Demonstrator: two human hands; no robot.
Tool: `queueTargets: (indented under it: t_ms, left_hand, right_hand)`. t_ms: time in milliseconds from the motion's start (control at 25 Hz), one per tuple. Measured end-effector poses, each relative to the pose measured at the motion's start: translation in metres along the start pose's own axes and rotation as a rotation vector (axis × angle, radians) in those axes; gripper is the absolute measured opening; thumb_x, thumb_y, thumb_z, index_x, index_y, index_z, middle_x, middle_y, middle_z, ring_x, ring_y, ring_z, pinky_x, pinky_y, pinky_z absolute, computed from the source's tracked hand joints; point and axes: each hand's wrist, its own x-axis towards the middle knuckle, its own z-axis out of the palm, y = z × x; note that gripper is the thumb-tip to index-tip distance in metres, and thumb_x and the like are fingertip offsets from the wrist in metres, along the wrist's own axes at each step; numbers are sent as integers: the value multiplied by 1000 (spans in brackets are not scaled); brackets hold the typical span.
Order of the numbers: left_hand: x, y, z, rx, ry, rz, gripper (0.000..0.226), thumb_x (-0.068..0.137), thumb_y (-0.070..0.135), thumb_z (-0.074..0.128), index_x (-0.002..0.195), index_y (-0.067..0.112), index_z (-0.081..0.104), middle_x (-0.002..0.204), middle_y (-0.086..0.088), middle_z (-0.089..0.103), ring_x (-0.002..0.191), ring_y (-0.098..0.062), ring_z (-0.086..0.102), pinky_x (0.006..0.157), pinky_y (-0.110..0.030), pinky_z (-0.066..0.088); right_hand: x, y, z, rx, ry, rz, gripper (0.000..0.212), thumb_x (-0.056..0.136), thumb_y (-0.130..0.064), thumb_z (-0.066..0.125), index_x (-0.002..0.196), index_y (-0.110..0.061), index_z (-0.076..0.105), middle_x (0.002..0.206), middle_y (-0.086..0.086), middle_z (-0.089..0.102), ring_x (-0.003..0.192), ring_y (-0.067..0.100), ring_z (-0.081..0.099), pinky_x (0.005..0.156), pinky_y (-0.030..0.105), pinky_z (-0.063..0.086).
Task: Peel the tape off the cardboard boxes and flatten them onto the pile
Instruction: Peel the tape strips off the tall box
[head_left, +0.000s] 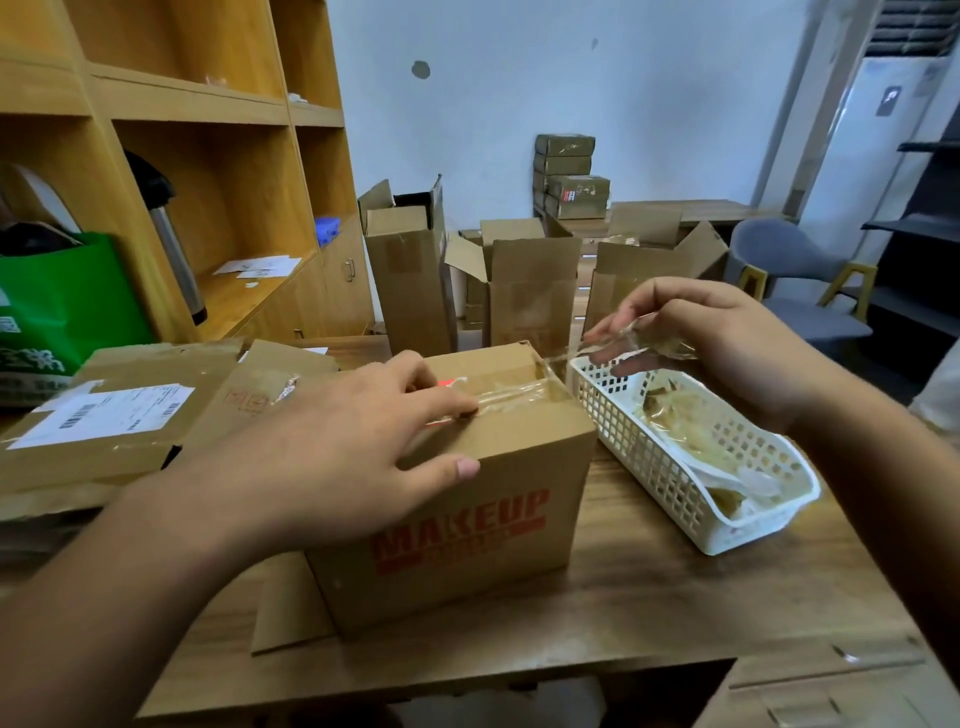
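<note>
A cardboard box (467, 525) with red "MAKEUP" print stands on the wooden table in front of me. My left hand (337, 441) rests on its top, fingers pressing down beside the clear tape (514, 392), thumb on the front face. My right hand (691, 338) pinches a crumpled strip of clear tape that still runs down to the box's far right top corner. A pile of flattened boxes (119, 415) lies to the left, the top one bearing a white shipping label.
A white plastic basket (649, 457) holding peeled tape sits right of the box. Three opened tall cartons (415, 280) stand beyond the table. Wooden shelves (208, 156) and a green bag (62, 306) are on the left, a grey chair (789, 265) at right.
</note>
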Motion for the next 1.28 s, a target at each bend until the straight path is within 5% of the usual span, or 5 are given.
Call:
queueTargets:
  t_ms: [280,440,640,960,1280]
  left_hand:
    - [16,13,16,-187,110,-59,59,72,86,27,110,45,43,126,20,56,107,-4,55,89,-37,54]
    - [23,17,17,-197,108,-24,48,93,65,43,139,51,35,136,23,47,111,4,44,93,-27,44]
    - [28,10,25,-223,49,37,61,91,73,22,149,56,27,153,34,23,129,14,18,116,-33,29]
    - [30,6,30,-236,39,52,69,84,85,15,148,60,24,155,43,14,137,21,9,118,-28,21]
    - [30,9,27,-184,-31,52,84,61,100,12,140,74,6,142,57,0,137,18,4,120,-35,21]
  right_hand:
    - [-21,15,-2,15,-2,-86,28,98,9,36,103,3,62,104,15,76,101,26,72,88,39,59]
    - [-24,19,2,-107,-9,-171,41,100,13,33,105,-2,71,94,17,71,80,25,66,75,34,62]
    - [-27,23,7,-308,-48,-205,39,92,13,40,90,-4,75,89,7,69,72,22,61,67,22,54]
    - [-23,46,8,-455,-84,-206,22,85,-54,64,97,-35,66,112,-12,70,104,11,67,90,47,56]
    - [-20,49,15,-257,-49,-185,21,89,-11,74,108,-18,68,93,1,70,88,21,69,83,42,59]
